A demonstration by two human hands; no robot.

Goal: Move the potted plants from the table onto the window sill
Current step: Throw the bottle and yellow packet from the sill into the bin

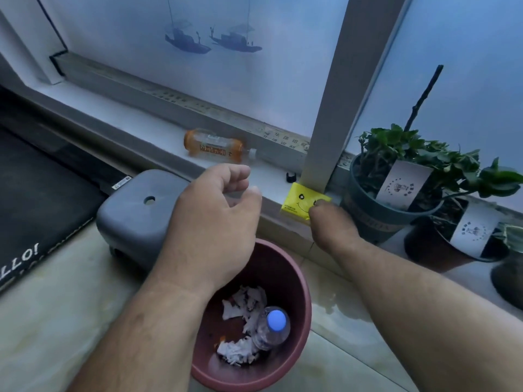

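Note:
Two potted plants stand on the window sill [158,128] at the right: a leafy one in a grey-blue pot [376,213] with a white label, and beside it a second in a dark pot [441,250], also labelled. A third pot [506,278] shows partly at the right edge. My right hand [331,224] rests on a yellow smiley packet [300,200] at the sill's edge, fingers pinched on its corner. My left hand [215,210] hovers over the sill's edge, fingers loosely curled, holding nothing.
An orange-labelled plastic bottle [215,147] lies on the sill. A small black cap [290,176] sits near the window frame post [339,108]. Below stand a red bin [300,278] with paper and a bottle, a grey stool [135,219] and a black mat [34,199].

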